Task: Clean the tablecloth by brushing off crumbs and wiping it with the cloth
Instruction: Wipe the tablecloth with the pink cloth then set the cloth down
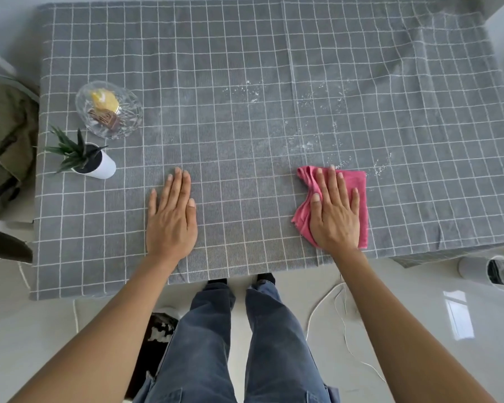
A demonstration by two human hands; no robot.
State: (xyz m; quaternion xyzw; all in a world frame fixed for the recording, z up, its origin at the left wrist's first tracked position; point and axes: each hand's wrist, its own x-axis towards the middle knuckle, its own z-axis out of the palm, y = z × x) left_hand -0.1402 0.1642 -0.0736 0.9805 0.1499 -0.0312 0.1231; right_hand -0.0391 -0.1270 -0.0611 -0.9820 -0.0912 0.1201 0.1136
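**Head view: tablecloth, wiping stage**

Grey checked tablecloth [245, 68] across upper frame. Crumbs [317, 100] scattered right of centre. Right hand [333, 210] flat, fingers spread, pressing pink cloth [358, 181], lower right. Left hand [170, 216] flat, open, empty, lower centre. Glass dish [109, 109] and potted plant [85, 158] at left. Risk: broad strokes bunching fabric, scattering crumbs floorward.

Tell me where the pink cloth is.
The pink cloth lies flat under the right hand, near the tablecloth's front edge, just below the scattered crumbs.

Bright, even daylight, soft shadows, window glare on the floor [457, 315], wide-angle bowing at the edges.
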